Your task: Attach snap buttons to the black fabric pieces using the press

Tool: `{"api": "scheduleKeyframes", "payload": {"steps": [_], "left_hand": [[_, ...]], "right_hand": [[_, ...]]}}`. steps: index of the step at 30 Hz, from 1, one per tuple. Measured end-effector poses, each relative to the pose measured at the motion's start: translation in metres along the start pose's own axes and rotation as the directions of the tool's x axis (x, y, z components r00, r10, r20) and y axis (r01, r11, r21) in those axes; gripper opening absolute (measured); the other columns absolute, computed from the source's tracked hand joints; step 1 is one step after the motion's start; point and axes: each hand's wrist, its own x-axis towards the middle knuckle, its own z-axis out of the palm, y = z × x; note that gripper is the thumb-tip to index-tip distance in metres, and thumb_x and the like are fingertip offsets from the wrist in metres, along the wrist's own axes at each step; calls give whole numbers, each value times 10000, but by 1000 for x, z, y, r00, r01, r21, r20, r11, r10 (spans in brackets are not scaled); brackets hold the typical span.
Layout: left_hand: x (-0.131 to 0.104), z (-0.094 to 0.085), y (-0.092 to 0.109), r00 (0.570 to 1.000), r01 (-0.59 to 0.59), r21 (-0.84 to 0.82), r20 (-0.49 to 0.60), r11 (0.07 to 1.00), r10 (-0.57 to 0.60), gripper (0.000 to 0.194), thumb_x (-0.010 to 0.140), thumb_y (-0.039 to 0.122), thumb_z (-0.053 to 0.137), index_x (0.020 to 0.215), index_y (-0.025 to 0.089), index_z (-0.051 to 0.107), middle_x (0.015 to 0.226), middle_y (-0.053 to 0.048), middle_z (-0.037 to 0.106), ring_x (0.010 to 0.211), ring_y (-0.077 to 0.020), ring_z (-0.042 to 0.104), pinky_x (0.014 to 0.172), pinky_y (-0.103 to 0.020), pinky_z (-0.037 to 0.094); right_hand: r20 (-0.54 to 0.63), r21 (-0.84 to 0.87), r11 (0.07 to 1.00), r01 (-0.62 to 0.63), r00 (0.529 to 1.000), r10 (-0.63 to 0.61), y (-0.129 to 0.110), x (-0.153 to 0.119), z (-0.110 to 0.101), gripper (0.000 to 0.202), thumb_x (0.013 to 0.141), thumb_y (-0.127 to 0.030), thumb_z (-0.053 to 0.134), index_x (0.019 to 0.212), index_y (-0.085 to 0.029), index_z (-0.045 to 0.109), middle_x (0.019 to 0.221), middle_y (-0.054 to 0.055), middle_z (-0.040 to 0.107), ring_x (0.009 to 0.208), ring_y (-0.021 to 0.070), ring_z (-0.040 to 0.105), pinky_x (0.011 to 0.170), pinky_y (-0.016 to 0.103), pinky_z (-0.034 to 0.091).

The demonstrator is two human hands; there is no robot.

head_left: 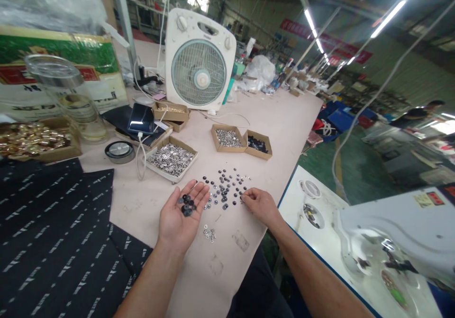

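Observation:
My left hand (pixel 181 218) is palm up with its fingers stretched out, cradling a small pile of black snap buttons (pixel 187 205). To its right, my right hand (pixel 259 205) is pinched at the tabletop, a dark snap button (pixel 242 198) at its fingertips, partly hidden. Between and beyond both hands, many loose black snap buttons (pixel 223 192) lie scattered on the table. Small silver snap parts (pixel 209 233) form a little cluster nearer to me. Past the left hand sits a box of silver snap parts (pixel 171 160).
Farther back are a box of silver pieces (pixel 229 138), a box of black pieces (pixel 258 144) and a white fan (pixel 201 62). Printed black fabric (pixel 53 242), a glass jar (pixel 76 102) and a phone (pixel 141 119) occupy the left. A white sewing machine (pixel 394 232) stands right.

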Motion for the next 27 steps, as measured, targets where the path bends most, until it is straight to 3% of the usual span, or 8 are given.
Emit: {"api": "scheduleKeyframes", "payload": {"steps": [11,27], "left_hand": [[0,1,-1,1000,14,2,6,1000,-14,322,930,288,452,1036,74,668,1048,-176,686,1098,-299,633,914,-420,551],[0,1,-1,1000,15,-16,-6,1000,-15,326,924,291,465,1022,59,672,1027,-190,689,1063,-294,651,914,-420,551]], "right_hand": [[13,208,977,-49,999,47,7,-12,-5,291,778,-389,590,944,-165,672,629,-8,638,577,147,581,592,267,443],[45,70,997,-26,999,23,-3,-8,0,208,763,-315,558,834,-187,706,647,3,675,553,146,595,567,261,443]]}}
